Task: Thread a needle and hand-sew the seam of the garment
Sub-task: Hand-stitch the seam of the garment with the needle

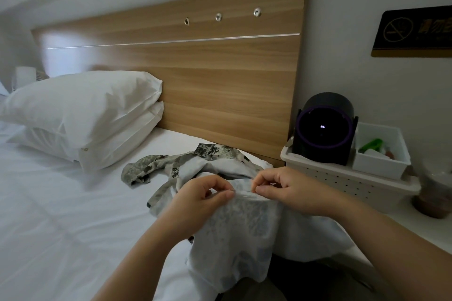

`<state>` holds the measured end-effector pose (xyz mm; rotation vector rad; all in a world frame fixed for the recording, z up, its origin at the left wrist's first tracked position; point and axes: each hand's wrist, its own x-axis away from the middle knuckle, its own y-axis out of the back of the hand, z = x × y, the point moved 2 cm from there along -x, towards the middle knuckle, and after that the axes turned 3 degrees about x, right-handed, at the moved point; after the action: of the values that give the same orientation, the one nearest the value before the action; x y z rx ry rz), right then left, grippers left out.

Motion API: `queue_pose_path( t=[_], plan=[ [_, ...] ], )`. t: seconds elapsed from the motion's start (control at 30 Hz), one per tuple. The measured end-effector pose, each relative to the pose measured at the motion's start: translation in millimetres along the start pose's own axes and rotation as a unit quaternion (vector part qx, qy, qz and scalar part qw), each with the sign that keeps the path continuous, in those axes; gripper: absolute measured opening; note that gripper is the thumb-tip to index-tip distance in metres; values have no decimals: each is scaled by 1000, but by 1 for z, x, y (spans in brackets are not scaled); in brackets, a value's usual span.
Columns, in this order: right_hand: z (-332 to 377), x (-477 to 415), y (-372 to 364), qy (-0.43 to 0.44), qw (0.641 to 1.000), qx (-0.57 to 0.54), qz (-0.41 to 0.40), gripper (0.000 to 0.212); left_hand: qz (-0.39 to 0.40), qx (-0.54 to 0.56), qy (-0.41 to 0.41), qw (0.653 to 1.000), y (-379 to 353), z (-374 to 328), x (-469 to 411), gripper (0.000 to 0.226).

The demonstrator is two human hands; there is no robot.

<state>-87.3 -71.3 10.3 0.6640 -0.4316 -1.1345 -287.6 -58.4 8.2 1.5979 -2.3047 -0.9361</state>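
Pale, inside-out fabric of the garment (234, 232) drapes nearest the camera, over the person's lap at the near edge of the bed (61, 215), with its printed side trailing away toward the headboard (220, 76). Both forearms reach in from below and meet at a raised fold of the cloth. On that fold the left hand (200, 200) has thumb and forefinger closed together, pinching the fabric taut just left of the working spot. Opposite it, the right hand (288, 190) also has thumb and forefinger pressed shut, apparently on the needle (250, 190), a thin glint just off its fingertips; it is too small to be sure how much is already in the cloth. As far as can be told, the needle lies roughly level, long axis running left to right along the fold, its tip aimed at the left hand's pinch and very near it. No thread can be made out. My judgement is that threading is done and a stitch is in hand: the right hand, nearer the needle, would drive it leftward through the seam, while the left keeps the fold firm and its fingertip clear of the point. Pillows (85, 115) lie at the far left, and a white basket (342, 178) with a dark round device (325, 129) stands beside the bed's right edge.
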Motion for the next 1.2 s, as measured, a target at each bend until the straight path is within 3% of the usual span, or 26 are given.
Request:
queue_pose_path(
  t=[0.4, 0.63, 0.77, 0.9, 1.2],
  plan=[
    [-4, -5, 5, -12, 996, -30, 78, 12, 43, 33, 9, 998, 1, 4, -1, 15],
    [-1, -6, 8, 2, 996, 12, 88, 13, 80, 60, 19, 995, 1, 6, -1, 19],
    [6, -4, 11, 17, 993, 12, 113, 14, 119, 125, 60, 983, 0, 11, -1, 18],
    [13, -5, 8, 24, 989, -23, 142, 15, 182, 264, 103, 942, -10, 9, 2, 7],
    [10, -13, -3, 8, 998, -65, 5, 5, 158, 386, 156, 895, -21, 17, 3, 11]
  ],
)
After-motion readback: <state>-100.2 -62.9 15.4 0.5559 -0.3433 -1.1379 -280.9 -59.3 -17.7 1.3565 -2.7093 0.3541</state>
